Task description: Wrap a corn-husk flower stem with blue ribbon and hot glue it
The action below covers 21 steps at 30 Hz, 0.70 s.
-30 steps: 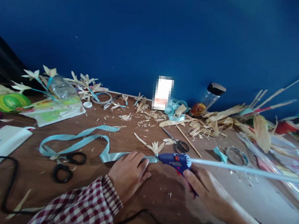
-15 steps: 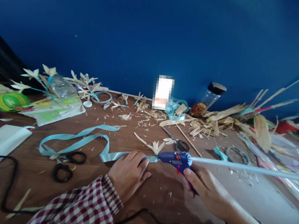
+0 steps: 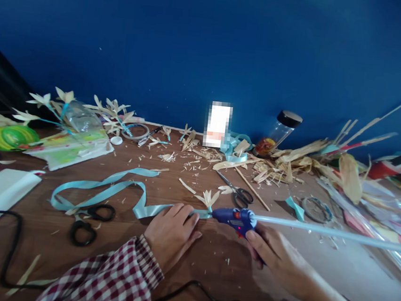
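Note:
My right hand (image 3: pixel 272 252) is wrapped round the grip of a blue hot glue gun (image 3: pixel 233 216), its red light lit. A long pale glue stick (image 3: pixel 320 229) juts from the gun's rear towards the right. The nozzle touches or nearly touches the end of a light blue satin ribbon (image 3: pixel 154 210). My left hand (image 3: pixel 173 230) rests on the table, its fingers closed over that ribbon close to its end; the fingertips are partly hidden. A small corn-husk flower (image 3: pixel 208 199) lies just behind the nozzle, its base by the ribbon's end.
Black-handled scissors (image 3: pixel 85 224) lie left of my left hand, and another pair (image 3: pixel 242 196) behind the glue gun. A black cable (image 3: pixel 14 246) crosses the front. Husk scraps (image 3: pixel 276 169), a tilted jar (image 3: pixel 278 134) and finished-looking flowers (image 3: pixel 114 109) line the back. A bright blurred rectangle (image 3: pixel 218 124) stands at the wall.
The glue gun has tipped slightly, its rear and glue stick now lower, with the nozzle still at the ribbon's end. My left hand stays in place on the ribbon.

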Each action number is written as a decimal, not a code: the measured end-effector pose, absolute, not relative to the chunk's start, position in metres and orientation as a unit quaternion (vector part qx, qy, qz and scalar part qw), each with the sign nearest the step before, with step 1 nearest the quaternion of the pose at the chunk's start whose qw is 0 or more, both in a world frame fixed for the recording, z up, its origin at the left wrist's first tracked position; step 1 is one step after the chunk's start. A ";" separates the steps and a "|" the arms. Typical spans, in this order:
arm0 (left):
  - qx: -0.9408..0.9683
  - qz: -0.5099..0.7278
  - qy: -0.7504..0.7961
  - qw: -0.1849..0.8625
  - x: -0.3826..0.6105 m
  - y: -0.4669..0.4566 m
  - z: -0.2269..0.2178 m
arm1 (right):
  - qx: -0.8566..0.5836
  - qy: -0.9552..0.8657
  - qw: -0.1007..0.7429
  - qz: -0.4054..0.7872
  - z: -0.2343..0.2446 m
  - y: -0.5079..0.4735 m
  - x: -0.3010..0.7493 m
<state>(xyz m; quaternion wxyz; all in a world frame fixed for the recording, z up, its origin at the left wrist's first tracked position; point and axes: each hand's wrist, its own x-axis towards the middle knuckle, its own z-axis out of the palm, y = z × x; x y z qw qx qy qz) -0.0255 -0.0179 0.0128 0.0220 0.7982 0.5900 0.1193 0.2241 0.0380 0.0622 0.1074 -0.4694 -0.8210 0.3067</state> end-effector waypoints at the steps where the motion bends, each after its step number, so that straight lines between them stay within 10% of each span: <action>1: 0.798 0.120 0.591 0.023 -0.025 -0.018 0.013 | -0.471 -0.819 0.097 0.312 0.061 0.037 0.226; 21: 0.791 0.128 0.598 0.014 -0.025 -0.018 0.012 | -0.484 -0.782 0.094 0.382 0.074 0.034 0.248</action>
